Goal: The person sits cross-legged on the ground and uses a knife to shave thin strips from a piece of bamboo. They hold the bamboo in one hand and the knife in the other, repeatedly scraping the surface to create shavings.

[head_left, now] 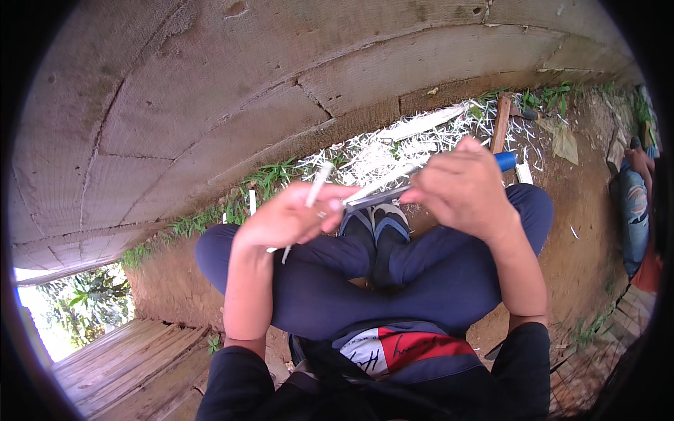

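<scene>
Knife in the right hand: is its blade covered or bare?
Bare: the grey blade shows, with no cover over it, between the right hand and left hand.

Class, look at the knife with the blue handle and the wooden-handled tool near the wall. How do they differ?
The knife has a blue handle; the wooden-handled tool has a brown one. The knife is gripped in the right hand, while the wooden-handled tool is unheld, beside the pale shavings. The knife's blade points left; the wooden-handled tool's dark head points right. Both are handled tools.
</scene>
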Demonstrator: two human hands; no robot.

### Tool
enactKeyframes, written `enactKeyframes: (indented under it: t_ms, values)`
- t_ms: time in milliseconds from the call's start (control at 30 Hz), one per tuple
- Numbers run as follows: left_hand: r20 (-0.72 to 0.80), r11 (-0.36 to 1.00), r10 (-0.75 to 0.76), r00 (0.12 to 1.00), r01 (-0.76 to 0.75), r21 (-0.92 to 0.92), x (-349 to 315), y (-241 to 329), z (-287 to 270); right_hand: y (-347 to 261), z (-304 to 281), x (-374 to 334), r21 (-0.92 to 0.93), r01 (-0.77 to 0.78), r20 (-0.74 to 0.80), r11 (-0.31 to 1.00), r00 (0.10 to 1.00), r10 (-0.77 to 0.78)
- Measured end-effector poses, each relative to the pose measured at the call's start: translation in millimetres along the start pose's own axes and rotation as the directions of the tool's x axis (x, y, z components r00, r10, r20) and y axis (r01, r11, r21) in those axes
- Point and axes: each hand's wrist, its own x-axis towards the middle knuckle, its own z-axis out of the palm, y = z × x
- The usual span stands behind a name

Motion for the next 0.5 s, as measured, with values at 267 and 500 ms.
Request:
enactKeyframes:
  t_ms: [267, 500]
  values:
    - [-0.135, 0.957, 0.123, 0.983, -0.154, -0.247, -12, 1, -27, 27, -19, -11, 0.270, -0.138, -0.096, 0.953, 0.981, 0.170]
    - [-0.372, 0.889, 0.241, 0.896, -0.358, -0.286, 8, 5, 14, 12, 2, -10, 0.411, -0.222, -0.002, 0.884, 0.970, 0.244]
